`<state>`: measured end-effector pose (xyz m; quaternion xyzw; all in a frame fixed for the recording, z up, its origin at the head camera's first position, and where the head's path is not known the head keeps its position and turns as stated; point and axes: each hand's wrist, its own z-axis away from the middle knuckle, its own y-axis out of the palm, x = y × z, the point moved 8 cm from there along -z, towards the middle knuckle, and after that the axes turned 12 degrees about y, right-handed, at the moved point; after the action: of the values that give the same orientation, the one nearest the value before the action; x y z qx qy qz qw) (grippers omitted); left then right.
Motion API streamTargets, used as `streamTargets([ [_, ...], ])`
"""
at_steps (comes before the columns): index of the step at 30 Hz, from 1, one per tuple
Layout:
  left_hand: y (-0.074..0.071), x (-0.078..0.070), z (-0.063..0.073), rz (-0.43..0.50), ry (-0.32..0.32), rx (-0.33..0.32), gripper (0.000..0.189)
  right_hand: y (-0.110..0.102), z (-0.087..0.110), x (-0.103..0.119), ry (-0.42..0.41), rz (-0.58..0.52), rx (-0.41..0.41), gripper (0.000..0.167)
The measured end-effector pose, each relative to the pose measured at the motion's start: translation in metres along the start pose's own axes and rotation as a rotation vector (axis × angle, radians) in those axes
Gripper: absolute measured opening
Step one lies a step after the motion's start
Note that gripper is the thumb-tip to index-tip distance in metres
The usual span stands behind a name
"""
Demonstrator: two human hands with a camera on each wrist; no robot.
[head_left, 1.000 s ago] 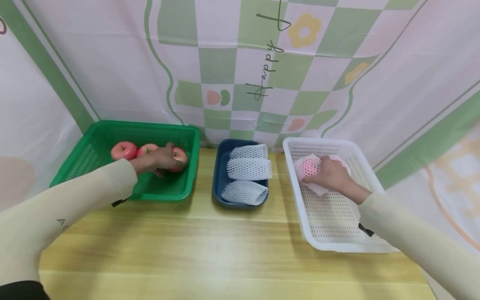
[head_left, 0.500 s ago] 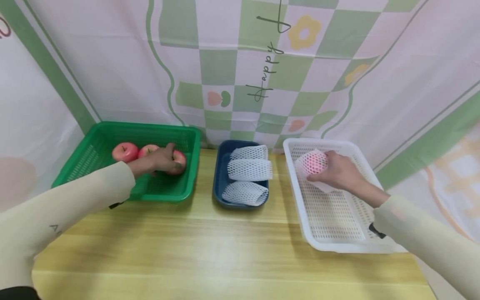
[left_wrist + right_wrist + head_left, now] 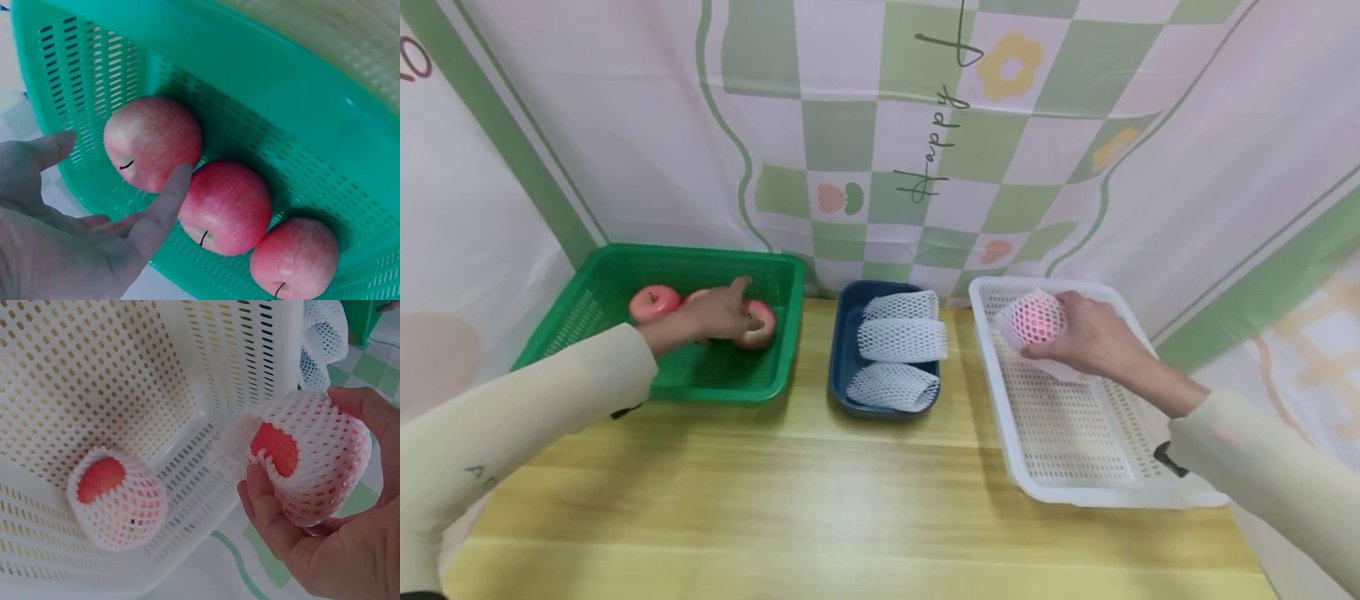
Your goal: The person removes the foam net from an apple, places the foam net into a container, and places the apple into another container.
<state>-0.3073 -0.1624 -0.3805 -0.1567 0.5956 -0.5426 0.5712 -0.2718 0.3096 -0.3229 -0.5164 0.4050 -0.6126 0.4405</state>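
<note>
My left hand (image 3: 718,312) hovers over the green basket (image 3: 790,333), thumb and fingers spread apart. In the left wrist view, its index fingertip overlaps the gap between an end apple (image 3: 153,144) and the middle apple (image 3: 226,207); whether it touches is unclear. A third red apple (image 3: 295,258) lies beyond. Over the white basket (image 3: 1000,417), my right hand (image 3: 1093,333) holds an apple in a foam net (image 3: 1036,318), thumb on one side, fingers on the other. Another netted apple (image 3: 117,499) lies in that basket in the right wrist view.
Between the two baskets, a dark blue tray (image 3: 841,367) holds several white foam nets (image 3: 901,339). All stand on a wooden table (image 3: 850,492). A patterned cloth (image 3: 917,125) hangs close behind them.
My left hand has loosened from the rightmost apple, its thumb and fingers spreading. The right hand has raised and turned the netted apple, shifting slightly right.
</note>
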Motion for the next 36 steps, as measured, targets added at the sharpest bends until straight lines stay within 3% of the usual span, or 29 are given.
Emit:
streamTargets([
  [5,-0.008,-0.006,0.004,-0.06,0.025,-0.021,0.084,-0.006,0.007,0.013,-0.04,0.006,-0.033,0.088],
  [12,-0.013,-0.014,0.008,-0.092,0.013,-0.051,0.085,-0.009,0.022,0.037,-0.071,0.024,-0.034,0.099],
  [18,-0.015,-0.026,0.012,-0.099,0.013,-0.096,0.085,-0.005,0.034,0.059,-0.135,0.005,-0.038,0.094],
  [25,-0.012,-0.042,0.016,-0.13,0.066,-0.15,0.082,0.002,0.05,0.081,-0.209,0.004,-0.067,0.086],
  [36,0.006,-0.07,0.021,-0.135,0.154,-0.15,0.077,0.016,0.068,0.104,-0.258,0.013,-0.054,0.092],
])
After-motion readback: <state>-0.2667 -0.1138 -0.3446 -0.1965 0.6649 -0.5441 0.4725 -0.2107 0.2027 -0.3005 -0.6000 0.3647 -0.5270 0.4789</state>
